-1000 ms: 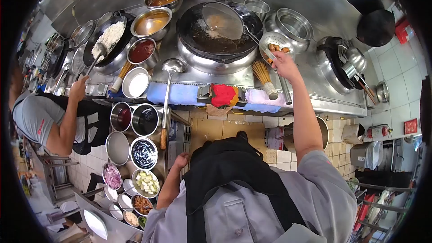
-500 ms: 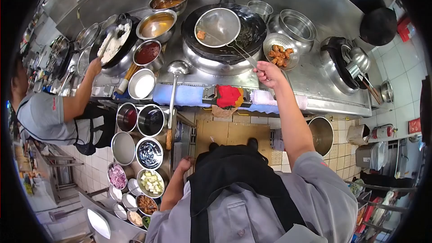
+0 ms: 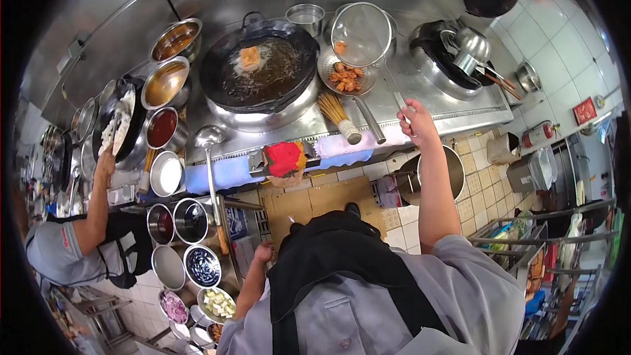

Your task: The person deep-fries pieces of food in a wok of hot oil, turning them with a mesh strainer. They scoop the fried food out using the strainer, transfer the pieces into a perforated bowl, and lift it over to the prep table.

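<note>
My right hand (image 3: 415,121) is closed on the handle of a wire-mesh strainer (image 3: 361,29), held over a perforated ladle (image 3: 369,85). A small fried piece (image 3: 340,47) lies at the left side of the mesh. Browned fried pieces (image 3: 346,79) fill the perforated ladle, partly beneath the strainer. Left of it, a wok (image 3: 217,85) holds bubbling dark oil with a golden piece (image 3: 250,57) in it. My left hand (image 3: 264,252) hangs low by my side, fingers curled, with nothing visible in it.
A bamboo brush (image 3: 338,118) lies on the counter's front. At left are sauce bowls (image 3: 164,82), a long ladle (image 3: 210,137) and several ingredient pots (image 3: 171,266). A co-worker (image 3: 62,250) handles white food in another wok. A large pot (image 3: 453,171) stands below at right.
My right hand has carried the strainer rightward from over the wok to above the perforated ladle. The view has swung right. The golden piece in the oil and the bamboo brush now show.
</note>
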Demonstrator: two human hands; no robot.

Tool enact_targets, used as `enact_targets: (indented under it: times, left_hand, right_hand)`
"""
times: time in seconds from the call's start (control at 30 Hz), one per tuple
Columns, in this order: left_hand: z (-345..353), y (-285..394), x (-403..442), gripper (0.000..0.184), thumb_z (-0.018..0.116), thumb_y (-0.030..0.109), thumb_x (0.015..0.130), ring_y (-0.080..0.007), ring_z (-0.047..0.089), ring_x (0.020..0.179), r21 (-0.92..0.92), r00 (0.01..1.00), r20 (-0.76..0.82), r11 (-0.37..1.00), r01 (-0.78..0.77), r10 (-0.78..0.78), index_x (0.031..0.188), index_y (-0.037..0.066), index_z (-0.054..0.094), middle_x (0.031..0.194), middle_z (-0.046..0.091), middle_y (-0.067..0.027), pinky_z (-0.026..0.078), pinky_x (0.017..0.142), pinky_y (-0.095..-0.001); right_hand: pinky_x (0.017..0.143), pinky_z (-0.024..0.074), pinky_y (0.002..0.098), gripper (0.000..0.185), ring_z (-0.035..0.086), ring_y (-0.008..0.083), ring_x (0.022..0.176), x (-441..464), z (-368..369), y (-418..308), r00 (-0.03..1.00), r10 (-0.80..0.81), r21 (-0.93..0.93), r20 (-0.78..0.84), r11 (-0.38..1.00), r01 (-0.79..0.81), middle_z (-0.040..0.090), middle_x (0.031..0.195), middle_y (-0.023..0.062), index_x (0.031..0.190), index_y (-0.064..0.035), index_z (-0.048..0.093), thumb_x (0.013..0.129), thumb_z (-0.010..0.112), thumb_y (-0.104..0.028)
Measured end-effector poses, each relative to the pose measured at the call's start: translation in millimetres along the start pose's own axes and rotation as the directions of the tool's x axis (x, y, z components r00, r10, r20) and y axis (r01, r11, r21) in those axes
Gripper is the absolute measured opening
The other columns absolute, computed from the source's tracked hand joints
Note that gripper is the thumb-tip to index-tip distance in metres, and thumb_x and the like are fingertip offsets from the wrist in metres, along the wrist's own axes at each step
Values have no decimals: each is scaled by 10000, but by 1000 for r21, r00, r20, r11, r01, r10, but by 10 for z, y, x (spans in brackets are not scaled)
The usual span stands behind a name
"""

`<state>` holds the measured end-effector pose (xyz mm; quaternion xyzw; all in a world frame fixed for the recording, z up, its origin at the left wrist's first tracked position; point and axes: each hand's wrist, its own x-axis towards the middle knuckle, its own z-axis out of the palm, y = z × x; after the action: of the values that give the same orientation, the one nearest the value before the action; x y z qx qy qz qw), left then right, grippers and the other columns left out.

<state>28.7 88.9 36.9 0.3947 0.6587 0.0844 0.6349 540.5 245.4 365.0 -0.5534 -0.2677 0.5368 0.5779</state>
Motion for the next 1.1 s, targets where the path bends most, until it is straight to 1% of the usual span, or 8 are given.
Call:
enact_targets:
  times: [0.13,0.23,0.37,0.47,0.67,0.87,1.0,1.1]
  left_hand:
    - [-45,155,228,321,449,67,747,-169,556,642,-177,997,76,984,9,5,1056,-16,477,790,569,-93,441,513,-262]
    - [-30,521,107,314,471,104,755,-140,547,632,-75,997,70,996,38,-32,1054,12,486,774,565,-70,422,488,-244]
    - [281,1146,142,283,468,178,785,-126,543,656,3,976,191,994,-109,107,1042,66,508,824,569,-60,409,502,-236]
    - [940,2097,-79,270,451,223,824,-108,533,817,-91,930,347,991,-95,121,1056,97,506,949,553,-10,416,674,-244]
    - [2187,3524,-237,334,439,247,834,-149,472,985,-397,790,568,917,19,230,1150,147,407,1093,499,-34,365,815,-326]
    - [2845,3981,284,250,474,291,805,-176,497,923,-732,920,373,647,212,120,938,79,478,951,530,-49,377,821,-350]
    - [2886,4393,271,265,483,292,791,-197,555,726,-793,897,428,520,318,105,848,34,466,763,546,-69,442,728,-336]
    - [2748,4815,399,158,475,168,790,-137,508,555,-860,835,467,370,352,291,764,20,426,643,489,-49,457,548,-252]
  right_hand:
    - [343,258,186,256,360,73,439,98,-305,127,997,67,161,-30,985,-61,454,672,60,1046,-43,337,801,413,-36]
    - [325,247,198,265,325,62,401,118,-404,155,928,-62,-93,-367,995,30,458,674,53,1064,-79,363,807,423,-56]
    - [322,248,198,311,310,53,397,263,-848,99,843,-228,-304,-487,949,81,436,660,39,1115,-82,359,811,422,-68]
    - [648,432,352,335,562,312,726,468,-1088,66,582,-702,-875,-410,484,-32,567,814,205,1122,3,422,795,417,-72]
    - [736,409,406,391,523,375,838,972,-1146,88,765,-546,-892,-341,445,-79,551,856,248,1139,-18,418,751,421,-60]
    - [745,410,401,363,516,376,857,1025,-1247,19,741,-584,-855,-331,517,26,546,892,240,1113,-29,445,753,409,-56]
    - [762,400,397,344,506,377,881,1005,-1257,-232,828,-526,-842,-195,522,134,540,914,239,1103,-22,445,762,414,-50]
    - [766,395,394,336,501,380,888,806,-1072,-482,800,-592,-795,-91,527,300,531,922,252,1102,-26,443,769,412,-48]
